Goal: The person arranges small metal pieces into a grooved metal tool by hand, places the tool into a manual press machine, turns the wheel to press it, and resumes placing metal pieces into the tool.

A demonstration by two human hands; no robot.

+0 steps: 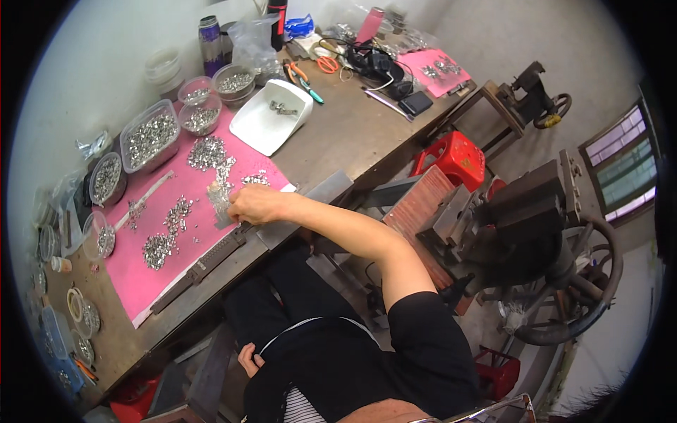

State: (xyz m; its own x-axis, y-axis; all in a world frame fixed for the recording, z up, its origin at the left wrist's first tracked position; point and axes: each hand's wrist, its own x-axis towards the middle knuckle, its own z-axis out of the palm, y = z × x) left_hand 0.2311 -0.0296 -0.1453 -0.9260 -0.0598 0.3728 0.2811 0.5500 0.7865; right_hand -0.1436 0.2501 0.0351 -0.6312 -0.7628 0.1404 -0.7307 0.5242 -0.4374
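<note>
My right hand [255, 204] is over the near edge of the pink sheet [134, 271], its fingers closed together. A thin greyish flat piece [220, 201] lies against the fingertips; I cannot make out whether they grip it or something smaller. Small silvery metal parts [206, 153] lie in loose heaps on the sheet around the hand. Along the sheet's front edge runs a dark slotted metal bar [201, 269], just left of my wrist. My left hand [250, 359] rests low by my waist, fingers loosely bent and apart, partly hidden by the dark clothing; nothing shows in it.
Plastic tubs of metal parts [149, 137] line the wall side of the bench [338, 144]. A white scoop tray [271, 116] stands beyond the sheet, near pliers [297, 70] and a phone [415, 103]. To the right are a red stool [451, 158] and a heavy machine with a handwheel [606, 282].
</note>
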